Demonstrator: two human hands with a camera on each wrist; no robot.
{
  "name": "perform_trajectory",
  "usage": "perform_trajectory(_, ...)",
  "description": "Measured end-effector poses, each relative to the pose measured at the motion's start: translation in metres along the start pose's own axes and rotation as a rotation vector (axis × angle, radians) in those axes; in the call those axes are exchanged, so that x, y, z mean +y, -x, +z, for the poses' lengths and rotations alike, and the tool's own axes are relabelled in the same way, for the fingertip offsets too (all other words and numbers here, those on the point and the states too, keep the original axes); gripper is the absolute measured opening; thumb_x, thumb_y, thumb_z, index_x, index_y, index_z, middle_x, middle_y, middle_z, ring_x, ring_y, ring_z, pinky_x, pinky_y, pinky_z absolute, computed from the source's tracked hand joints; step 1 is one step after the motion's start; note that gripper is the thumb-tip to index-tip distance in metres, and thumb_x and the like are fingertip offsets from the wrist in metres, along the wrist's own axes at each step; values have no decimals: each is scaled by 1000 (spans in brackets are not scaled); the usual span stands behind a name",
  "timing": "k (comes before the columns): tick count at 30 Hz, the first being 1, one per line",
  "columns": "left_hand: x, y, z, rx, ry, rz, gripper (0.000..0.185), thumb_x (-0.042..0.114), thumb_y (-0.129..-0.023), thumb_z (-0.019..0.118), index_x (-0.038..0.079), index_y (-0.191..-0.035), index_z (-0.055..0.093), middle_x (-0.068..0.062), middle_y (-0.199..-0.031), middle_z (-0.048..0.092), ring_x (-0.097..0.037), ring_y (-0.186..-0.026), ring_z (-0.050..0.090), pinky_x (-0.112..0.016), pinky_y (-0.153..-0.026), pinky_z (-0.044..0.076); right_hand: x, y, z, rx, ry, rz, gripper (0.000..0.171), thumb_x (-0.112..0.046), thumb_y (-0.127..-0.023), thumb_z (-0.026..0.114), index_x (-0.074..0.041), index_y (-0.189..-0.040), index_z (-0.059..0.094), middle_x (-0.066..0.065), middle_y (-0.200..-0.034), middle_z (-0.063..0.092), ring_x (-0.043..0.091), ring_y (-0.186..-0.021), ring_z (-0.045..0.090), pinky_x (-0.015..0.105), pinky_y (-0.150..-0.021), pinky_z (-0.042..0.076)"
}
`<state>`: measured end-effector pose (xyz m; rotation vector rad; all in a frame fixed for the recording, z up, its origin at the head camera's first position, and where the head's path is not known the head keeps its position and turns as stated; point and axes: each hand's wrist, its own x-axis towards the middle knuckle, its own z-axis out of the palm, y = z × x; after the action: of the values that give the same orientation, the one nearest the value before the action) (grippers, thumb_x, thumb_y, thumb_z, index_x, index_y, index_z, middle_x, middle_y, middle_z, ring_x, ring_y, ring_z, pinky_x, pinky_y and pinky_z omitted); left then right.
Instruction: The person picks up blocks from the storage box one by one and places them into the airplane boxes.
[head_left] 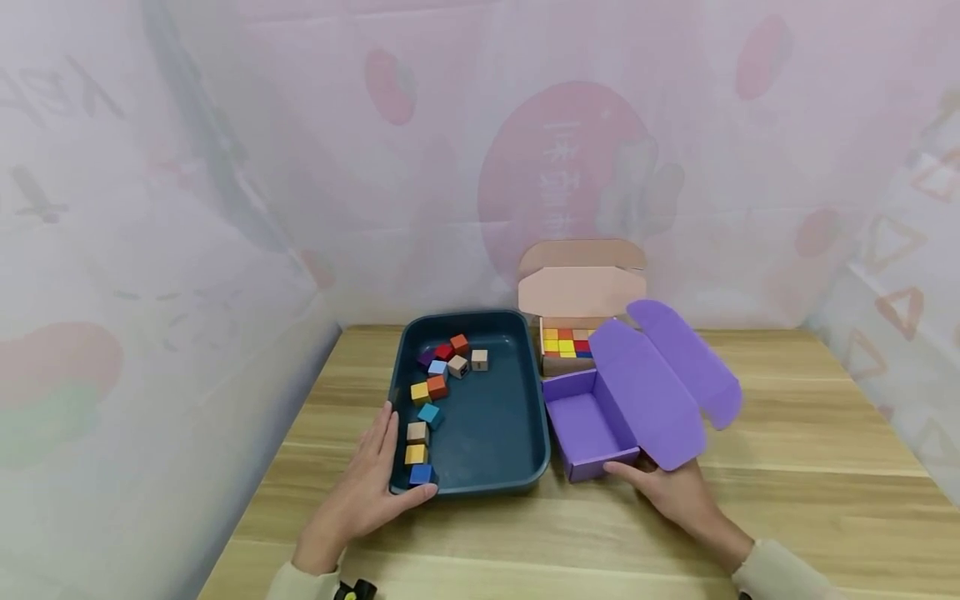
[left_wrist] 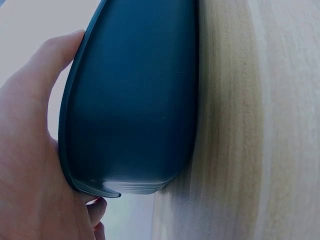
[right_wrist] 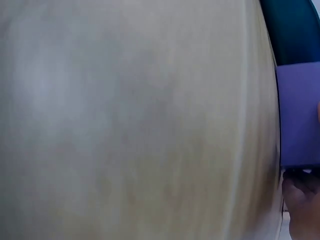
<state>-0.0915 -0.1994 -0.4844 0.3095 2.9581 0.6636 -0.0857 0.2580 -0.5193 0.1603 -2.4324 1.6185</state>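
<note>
Table [head_left: 787,517]: tray [head_left: 491,425] on it; purple box [head_left: 585,425] at tray's 3 o'clock, tan box [head_left: 581,292] at 2. Left hand [head_left: 369,487] spread, touching tray's 8 o'clock corner; right hand [head_left: 677,493] pinching purple box's 4 o'clock corner. Blocks [head_left: 437,387] inside tray, 7 to 12.

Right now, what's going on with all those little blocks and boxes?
A person's left hand is on the near left corner of a dark blue tray, where small blocks lie loose, mostly along the left side. Their right hand grips the near right corner of an open purple box beside the tray. Behind that, an open cardboard box holds more blocks in neat rows.
</note>
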Motion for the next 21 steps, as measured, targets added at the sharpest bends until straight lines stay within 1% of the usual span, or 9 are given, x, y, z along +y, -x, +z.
perform_trajectory(2,0,0,-1,5,2,0,127,78,-84,68,7,-170,8,-12,-180,-4,-42,-165,11,-69,-130,16,-2,0,4,23,-5,-28,98,-22,-74,98,-17,-155,44,5,-150,59,-3,-133,53,4,-108,40)
perform_trajectory(5,0,0,-1,4,0,3,127,78,-84,68,7,-171,7,-11,-180,-4,-42,-165,11,-69,-130,16,-5,0,7,68,-11,-61,97,-17,-71,100,-15,-153,47,7,-146,62,-2,-131,55,4,-107,40)
perform_trajectory(9,-1,-1,-1,-7,3,-2,128,78,-84,68,8,-171,6,-11,-180,-6,-42,-165,10,-69,-130,16,-8,-1,8,109,-13,-55,98,-15,-68,101,-14,-151,49,7,-145,63,-2,-130,55,4,-106,40)
perform_trajectory(12,-2,0,-2,-10,8,-9,128,79,-84,68,8,-171,4,-11,-180,-7,-42,-165,9,-70,-130,15,-9,-2,8,115,-3,-44,100,-18,-68,102,-16,-152,48,4,-145,63,-1,-130,55,4,-106,40)
perform_trajectory(14,-2,0,-3,-7,11,-9,129,78,-84,68,8,-171,4,-11,-180,-7,-42,-165,9,-70,-130,14,-10,-2,9,111,-12,-57,101,-17,-68,102,-17,-153,46,4,-145,62,2,-129,55,5,-106,40)
perform_trajectory(18,-2,0,-2,1,7,3,128,77,-85,68,7,-171,5,-12,-180,-5,-42,-165,10,-69,-130,14,-11,0,13,120,14,-78,101,-19,-68,102,-15,-152,46,4,-140,62,4,-122,55,5,-103,38)
perform_trajectory(21,-2,-1,0,-4,-3,5,128,79,-84,68,7,-171,6,-11,-180,-5,-41,-165,9,-68,-131,14,-11,2,13,105,84,-39,97,-27,-71,101,-14,-149,44,1,-134,60,3,-116,53,6,-99,39)
